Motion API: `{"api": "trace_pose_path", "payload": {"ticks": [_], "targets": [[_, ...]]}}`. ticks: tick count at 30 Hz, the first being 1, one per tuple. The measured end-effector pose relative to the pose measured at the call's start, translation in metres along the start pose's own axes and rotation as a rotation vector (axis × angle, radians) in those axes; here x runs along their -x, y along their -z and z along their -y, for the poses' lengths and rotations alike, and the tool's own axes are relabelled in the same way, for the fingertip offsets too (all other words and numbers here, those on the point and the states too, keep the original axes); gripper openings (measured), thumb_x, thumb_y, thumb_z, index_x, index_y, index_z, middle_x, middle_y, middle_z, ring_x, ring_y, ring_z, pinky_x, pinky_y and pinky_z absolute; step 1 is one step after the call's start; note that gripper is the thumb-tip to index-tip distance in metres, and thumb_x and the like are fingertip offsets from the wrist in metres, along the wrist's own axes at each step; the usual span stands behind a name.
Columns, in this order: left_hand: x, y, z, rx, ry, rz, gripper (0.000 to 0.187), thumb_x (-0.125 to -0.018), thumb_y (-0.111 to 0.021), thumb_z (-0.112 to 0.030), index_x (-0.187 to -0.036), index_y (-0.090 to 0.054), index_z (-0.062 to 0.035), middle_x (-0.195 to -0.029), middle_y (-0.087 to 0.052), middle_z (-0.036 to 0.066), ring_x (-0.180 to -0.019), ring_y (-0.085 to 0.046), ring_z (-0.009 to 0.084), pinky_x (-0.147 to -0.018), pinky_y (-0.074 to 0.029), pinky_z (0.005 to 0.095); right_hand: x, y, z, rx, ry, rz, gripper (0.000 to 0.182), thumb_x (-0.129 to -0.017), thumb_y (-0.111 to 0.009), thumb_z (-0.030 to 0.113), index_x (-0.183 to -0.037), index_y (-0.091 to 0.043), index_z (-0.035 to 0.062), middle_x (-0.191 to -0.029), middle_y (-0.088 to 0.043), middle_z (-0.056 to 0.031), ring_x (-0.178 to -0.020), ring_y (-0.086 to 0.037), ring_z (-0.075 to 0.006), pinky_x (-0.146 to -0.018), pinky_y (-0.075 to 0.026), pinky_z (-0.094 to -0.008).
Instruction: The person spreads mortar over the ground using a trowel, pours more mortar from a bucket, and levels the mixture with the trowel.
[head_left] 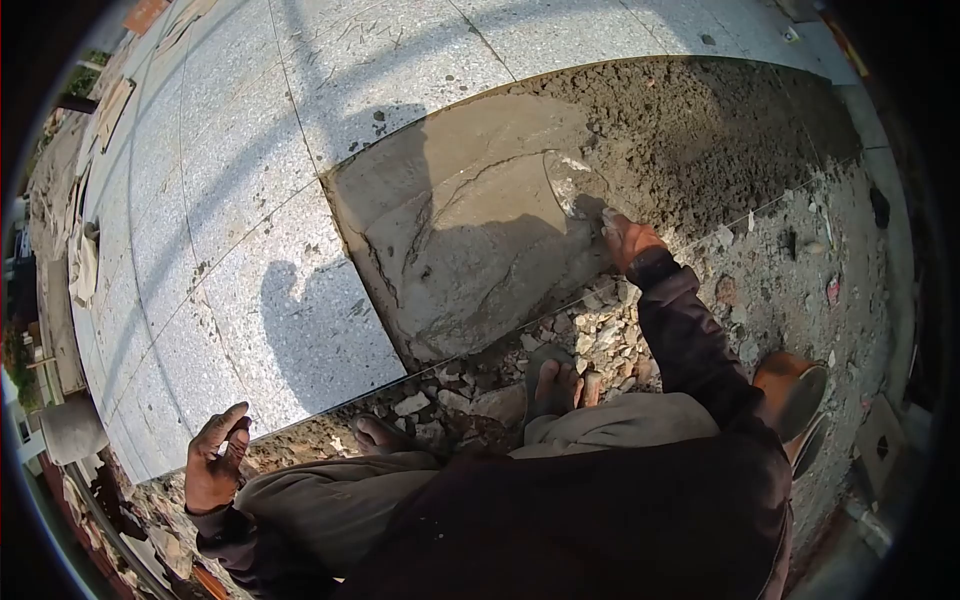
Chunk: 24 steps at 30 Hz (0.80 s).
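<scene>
My right hand (628,241) is closed at the near edge of a patch of smooth wet mortar (480,235). It grips a trowel (573,188), whose blade lies flat on the mortar; the handle is hidden in my fingers. My left hand (215,462) hangs above the near edge of the speckled tiles (320,340), its fingers curved and thumb apart, with nothing in it. The mortar fills a gap beside the laid tiles. Ridges and cracks run across its surface.
Coarse, crumbly mortar (710,130) stretches to the right of the smooth patch. A thin string (752,212) runs along the near edge. Broken stones (610,335) lie by my feet. Two orange-brown round containers (790,395) stand at my right.
</scene>
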<state>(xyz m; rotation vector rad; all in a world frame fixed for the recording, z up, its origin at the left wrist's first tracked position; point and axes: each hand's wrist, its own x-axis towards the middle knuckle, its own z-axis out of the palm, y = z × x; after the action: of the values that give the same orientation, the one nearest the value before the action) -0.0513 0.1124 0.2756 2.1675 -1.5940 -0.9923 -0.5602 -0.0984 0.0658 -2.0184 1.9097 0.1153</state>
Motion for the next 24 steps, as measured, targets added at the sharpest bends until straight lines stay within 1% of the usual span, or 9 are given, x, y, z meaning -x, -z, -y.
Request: {"api": "trace_pose_path", "payload": {"ticks": [3, 5, 7, 8, 11, 12, 14, 17, 24], "targets": [[0.003, -0.005, -0.007, 0.01, -0.003, -0.01, 0.03, -0.083, -0.059, -0.009, -0.113, -0.057, -0.003, -0.09, -0.061, 0.013, -0.085, -0.059, 0.0194, -0.076, -0.045, 0.0286, 0.047, -0.022, -0.006, -0.154, 0.361, -0.018, 0.04, -0.084, -0.052, 0.029, -0.122, -0.049, 0.0165, -0.094, -0.061, -0.0193, -0.084, -0.06, -0.0352, -0.069, -0.05, -0.0441], [0.0, -0.005, -0.009, -0.058, -0.032, 0.024, 0.031, -0.084, -0.059, -0.009, -0.114, -0.056, -0.0032, -0.092, -0.061, 0.014, -0.086, -0.06, 0.0206, -0.077, -0.045, 0.0287, 0.08, -0.017, 0.02, -0.061, 0.431, 0.212, 0.04, -0.083, -0.055, 0.029, -0.122, -0.05, 0.0193, -0.088, -0.061, -0.0165, -0.075, -0.06, -0.0339, -0.061, -0.05, -0.0427], [-0.005, -0.005, -0.011, -0.08, -0.056, 0.042, 0.032, -0.084, -0.058, -0.01, -0.115, -0.055, -0.0032, -0.094, -0.061, 0.015, -0.087, -0.06, 0.0214, -0.077, -0.045, 0.0291, 0.1, -0.026, 0.035, -0.034, 0.545, 0.188, 0.039, -0.083, -0.055, 0.029, -0.122, -0.05, 0.0223, -0.081, -0.057, -0.0127, -0.069, -0.059, -0.0323, -0.057, -0.048, -0.0422], [-0.008, -0.007, -0.019, -0.092, -0.03, 0.03, 0.03, -0.084, -0.059, -0.008, -0.114, -0.056, -0.0021, -0.095, -0.061, 0.011, -0.089, -0.059, 0.0175, -0.08, -0.045, 0.0279, 0.103, -0.03, 0.039, -0.017, 0.594, 0.2, 0.039, -0.083, -0.055, 0.029, -0.121, -0.051, 0.024, -0.08, -0.054, -0.011, -0.067, -0.058, -0.0303, -0.055, -0.048, -0.0405], [-0.019, -0.012, -0.028, -0.129, -0.096, 0.076, 0.031, -0.084, -0.059, -0.008, -0.114, -0.056, -0.002, -0.096, -0.061, 0.012, -0.089, -0.059, 0.0188, -0.08, -0.045, 0.0282, 0.098, -0.026, 0.042, 0.123, 0.618, 0.23, 0.038, -0.083, -0.055, 0.029, -0.121, -0.051, 0.0242, -0.08, -0.054, -0.0108, -0.068, -0.059, -0.0285, -0.054, -0.048, -0.0402], [-0.022, -0.013, -0.03, -0.126, -0.095, 0.089, 0.03, -0.084, -0.057, -0.008, -0.113, -0.056, -0.0028, -0.1, -0.06, 0.017, -0.091, -0.059, 0.0246, -0.08, -0.045, 0.0297, 0.089, -0.024, 0.036, 0.18, 0.582, 0.156, 0.037, -0.084, -0.055, 0.028, -0.12, -0.05, 0.0249, -0.08, -0.054, -0.0113, -0.069, -0.06, -0.0268, -0.053, -0.048, -0.04], [-0.024, -0.015, -0.032, -0.141, -0.099, 0.11, 0.03, -0.083, -0.058, -0.005, -0.113, -0.056, -0.0027, -0.1, -0.06, 0.017, -0.091, -0.059, 0.0248, -0.08, -0.045, 0.0297, 0.08, -0.017, 0.018, 0.144, 0.366, 0.025, 0.037, -0.084, -0.055, 0.027, -0.12, -0.05, 0.0247, -0.085, -0.055, -0.0127, -0.068, -0.06, -0.0288, -0.054, -0.048, -0.0397], [-0.024, -0.015, -0.032, -0.154, -0.072, 0.139, 0.032, -0.082, -0.059, -0.003, -0.114, -0.055, -0.0028, -0.097, -0.06, 0.016, -0.09, -0.059, 0.025, -0.079, -0.044, 0.0294, 0.072, -0.007, 0.001, 0.074, 0.334, -0.168, 0.039, -0.082, -0.056, 0.027, -0.12, -0.051, 0.0201, -0.082, -0.055, -0.0119, -0.064, -0.059, -0.0307, -0.052, -0.047, -0.0411], [-0.026, -0.016, -0.016, -0.171, -0.116, 0.234, 0.042, -0.082, -0.058, 0.001, -0.122, -0.049, -0.0065, -0.095, -0.061, 0.015, -0.088, -0.06, 0.0224, -0.077, -0.047, 0.0299, 0.094, -0.042, 0.065, -0.057, 0.741, 0.207, 0.04, -0.08, -0.058, 0.026, -0.119, -0.051, 0.021, -0.079, -0.053, -0.0097, -0.063, -0.058, -0.029, -0.053, -0.047, -0.0408]]}}
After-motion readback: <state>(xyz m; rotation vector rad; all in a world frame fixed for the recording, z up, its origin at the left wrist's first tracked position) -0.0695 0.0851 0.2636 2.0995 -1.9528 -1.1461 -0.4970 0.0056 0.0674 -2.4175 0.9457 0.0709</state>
